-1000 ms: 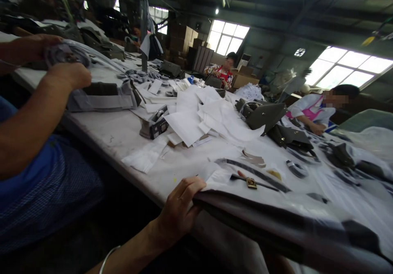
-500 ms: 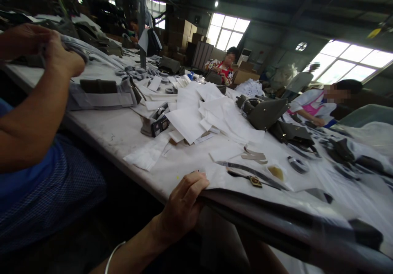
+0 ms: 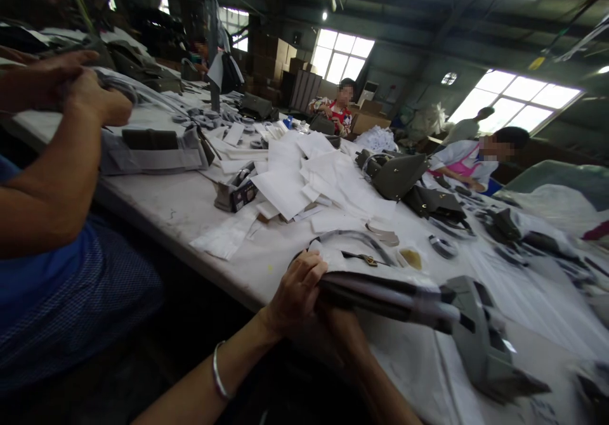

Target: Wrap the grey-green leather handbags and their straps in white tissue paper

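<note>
Grey coiled strips (image 3: 124, 85) sit in a co-worker's hands (image 3: 98, 99) at upper left. White sheets (image 3: 285, 181) heap mid-frame. At lower centre, the left hand (image 3: 301, 284) clasps a dark, long piece (image 3: 375, 295) extending rightward; the right hand (image 3: 339, 325), partly hidden beneath, has an unclear grip. A tape dispenser (image 3: 478, 339) sits lower right.

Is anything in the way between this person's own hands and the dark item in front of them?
Nothing visible: the left hand grips the near end of the dark item directly. The right hand is just beneath that end, its fingers hidden, so I can't tell whether anything lies between.
</note>
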`<state>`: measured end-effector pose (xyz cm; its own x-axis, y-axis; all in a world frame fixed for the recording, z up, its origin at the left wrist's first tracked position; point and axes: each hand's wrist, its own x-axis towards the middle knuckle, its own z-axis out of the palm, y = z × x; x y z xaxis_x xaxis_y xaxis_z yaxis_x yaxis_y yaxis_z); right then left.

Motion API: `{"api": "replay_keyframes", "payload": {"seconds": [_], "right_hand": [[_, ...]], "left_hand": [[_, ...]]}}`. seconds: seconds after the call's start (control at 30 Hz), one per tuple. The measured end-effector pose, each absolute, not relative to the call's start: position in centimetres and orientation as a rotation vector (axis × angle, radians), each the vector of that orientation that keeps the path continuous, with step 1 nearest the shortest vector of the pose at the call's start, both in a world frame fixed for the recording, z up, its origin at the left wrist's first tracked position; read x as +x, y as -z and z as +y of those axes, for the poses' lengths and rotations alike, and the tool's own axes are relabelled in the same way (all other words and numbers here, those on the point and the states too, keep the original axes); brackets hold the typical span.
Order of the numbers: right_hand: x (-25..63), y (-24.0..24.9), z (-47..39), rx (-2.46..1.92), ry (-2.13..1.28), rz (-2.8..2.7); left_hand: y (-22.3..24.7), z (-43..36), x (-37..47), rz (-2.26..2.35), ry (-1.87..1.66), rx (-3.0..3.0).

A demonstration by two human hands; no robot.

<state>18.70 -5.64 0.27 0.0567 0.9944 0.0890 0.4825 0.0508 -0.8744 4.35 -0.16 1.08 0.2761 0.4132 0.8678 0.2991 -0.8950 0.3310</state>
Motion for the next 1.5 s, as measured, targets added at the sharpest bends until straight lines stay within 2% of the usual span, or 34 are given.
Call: {"api": "replay_keyframes", "payload": {"seconds": [0.13, 0.27, 0.5, 0.67, 0.87, 0.93, 1.0, 1.23, 1.37, 1.5], "right_hand": [[18.2, 0.7, -7.2, -1.658, -1.071, -1.14], [16.4, -0.2, -9.4, -1.512, -1.39, -0.747], [15.1, -1.8, -13.3, -1.562, -1.544, -0.679], [16.5, -3.9, -12.9, -1.642, -1.417, -0.918], [17.5, -4.6, -12.7, -1.639, -0.561, -1.557], [17.2, -4.4, -12.9, -1.578, -0.424, -1.637], [16.9, -4.3, -12.9, -1.523, -0.43, -1.677], [17.5, -6.1, -12.2, -1.411, -0.836, -1.566], [18.4, -7.0, -11.2, -1.404, -0.719, -1.56], [18.4, -7.5, -10.1, -1.513, -0.653, -1.495]], "left_hand": [[0.2, -0.5, 4.3, 0.633, -1.519, 2.581], [1.8, -0.9, 3.6, 0.658, -1.378, 2.709], [3.1, -2.4, 2.3, 0.674, -1.231, 2.859], [2.2, -2.4, 1.9, 0.558, -1.242, 2.867], [2.1, -2.0, 1.6, 0.514, -1.191, 2.728], [2.1, -1.8, 1.5, 0.486, -1.181, 2.705], [2.0, -1.5, 1.5, 0.461, -1.175, 2.693], [1.5, -1.1, 0.8, 0.481, -1.009, 2.705], [0.3, -1.9, 0.0, 0.554, -0.827, 2.685], [0.3, -2.6, 0.6, 0.663, -0.876, 2.618]]}}
